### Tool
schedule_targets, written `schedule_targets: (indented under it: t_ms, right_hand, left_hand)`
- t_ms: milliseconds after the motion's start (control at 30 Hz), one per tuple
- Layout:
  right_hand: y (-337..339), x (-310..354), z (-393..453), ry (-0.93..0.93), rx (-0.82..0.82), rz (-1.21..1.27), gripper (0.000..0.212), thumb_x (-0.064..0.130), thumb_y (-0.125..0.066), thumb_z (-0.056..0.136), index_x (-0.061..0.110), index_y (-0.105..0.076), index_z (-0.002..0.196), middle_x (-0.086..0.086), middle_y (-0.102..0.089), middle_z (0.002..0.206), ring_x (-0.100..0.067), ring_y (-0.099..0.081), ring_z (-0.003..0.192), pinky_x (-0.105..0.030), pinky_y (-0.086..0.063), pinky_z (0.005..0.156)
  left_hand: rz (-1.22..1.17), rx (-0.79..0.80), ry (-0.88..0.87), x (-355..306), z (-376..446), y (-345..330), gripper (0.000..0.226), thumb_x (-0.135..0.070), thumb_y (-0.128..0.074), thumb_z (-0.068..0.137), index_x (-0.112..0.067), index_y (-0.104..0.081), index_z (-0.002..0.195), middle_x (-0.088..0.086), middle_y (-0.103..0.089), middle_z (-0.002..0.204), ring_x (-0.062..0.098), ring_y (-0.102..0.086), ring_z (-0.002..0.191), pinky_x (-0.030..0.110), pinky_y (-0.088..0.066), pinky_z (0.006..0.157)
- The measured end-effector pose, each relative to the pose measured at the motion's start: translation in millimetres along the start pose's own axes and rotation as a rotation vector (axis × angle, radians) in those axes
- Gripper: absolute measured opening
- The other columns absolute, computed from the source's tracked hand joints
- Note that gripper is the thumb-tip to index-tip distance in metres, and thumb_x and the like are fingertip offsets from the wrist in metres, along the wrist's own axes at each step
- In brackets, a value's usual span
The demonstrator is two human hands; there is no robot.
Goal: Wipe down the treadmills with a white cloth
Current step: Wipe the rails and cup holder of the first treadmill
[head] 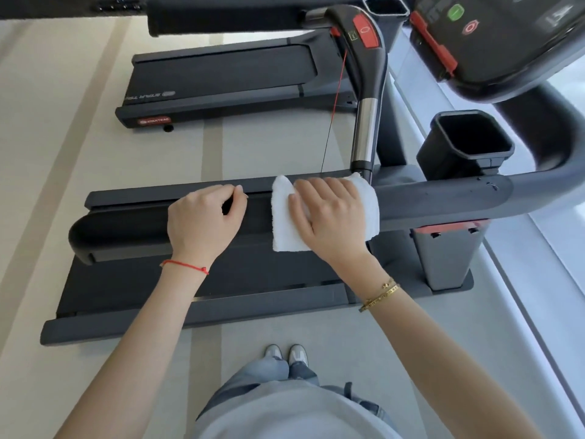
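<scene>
White cloth [319, 213]: lying draped over the near treadmill's handrail [443, 198], right hand [329, 217] pressing it flat with fingers spread, left hand [204, 217] resting loosely curled, apparently empty, beside it; wiping step underway, next likely calling for sliding along the rail.

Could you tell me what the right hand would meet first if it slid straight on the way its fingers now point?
Probably nothing at once: the right hand, flat on the white cloth, points left along the handrail, toward the left hand resting there.
</scene>
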State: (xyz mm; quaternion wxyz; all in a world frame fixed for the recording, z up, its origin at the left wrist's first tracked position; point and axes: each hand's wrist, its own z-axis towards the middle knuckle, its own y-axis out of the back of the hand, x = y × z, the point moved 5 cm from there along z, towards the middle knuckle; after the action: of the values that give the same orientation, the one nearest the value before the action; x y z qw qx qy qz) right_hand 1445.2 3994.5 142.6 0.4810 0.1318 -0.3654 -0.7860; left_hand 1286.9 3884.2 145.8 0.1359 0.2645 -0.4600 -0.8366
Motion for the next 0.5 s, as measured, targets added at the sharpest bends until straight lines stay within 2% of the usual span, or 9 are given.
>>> schedule_targets:
  t_ms: [100,200,300,367,500]
  right_hand:
    - [17,-38,-11,-0.076,-0.066,-0.080,0.028,0.024,-0.045,0.098,0.012,-0.067,0.085,0.000,-0.065,0.078,-0.025,-0.058,0.077,-0.037,-0.043,0.077]
    - [26,-65,-16,-0.162,-0.102,-0.129,0.032,0.024,-0.042,0.099,0.011,-0.063,0.079,-0.001,-0.063,0.076,-0.025,-0.055,0.075,-0.036,-0.041,0.078]
    - [23,-64,-18,-0.242,-0.143,-0.140,0.032,0.024,-0.040,0.098,0.012,-0.063,0.078,-0.001,-0.063,0.076,-0.024,-0.054,0.076,-0.034,-0.040,0.080]
    - [23,-64,-21,-0.214,-0.154,-0.128,0.030,0.025,-0.042,0.097,0.012,-0.065,0.083,-0.001,-0.065,0.082,-0.024,-0.057,0.081,-0.034,-0.040,0.085]
    - [30,-82,-26,-0.054,-0.126,-0.083,0.028,0.027,-0.047,0.096,0.011,-0.070,0.095,0.000,-0.070,0.095,-0.024,-0.061,0.091,-0.033,-0.040,0.090]
  left_hand:
    - [-0.019,0.049,-0.020,-2,-1,-1,0.048,-0.037,-0.038,0.100,-0.013,-0.070,0.073,0.002,-0.055,0.052,0.026,-0.051,0.051,0.036,-0.042,0.047]
    - [-0.071,0.073,-0.039,-4,0,2,0.042,-0.031,-0.043,0.101,-0.012,-0.072,0.077,0.003,-0.061,0.057,0.026,-0.053,0.053,0.039,-0.046,0.050]
    - [-0.176,0.069,-0.094,-22,-1,5,0.033,-0.025,-0.048,0.101,-0.014,-0.074,0.084,-0.002,-0.069,0.069,0.024,-0.058,0.058,0.034,-0.048,0.054]
    - [-0.229,0.096,-0.161,-47,-3,2,0.027,-0.022,-0.050,0.099,-0.016,-0.075,0.091,-0.005,-0.074,0.085,0.020,-0.064,0.070,0.030,-0.050,0.063]
    - [-0.318,0.183,-0.253,-92,1,-15,0.024,-0.020,-0.051,0.100,-0.015,-0.073,0.107,-0.005,-0.073,0.106,0.016,-0.067,0.094,0.034,-0.054,0.081]
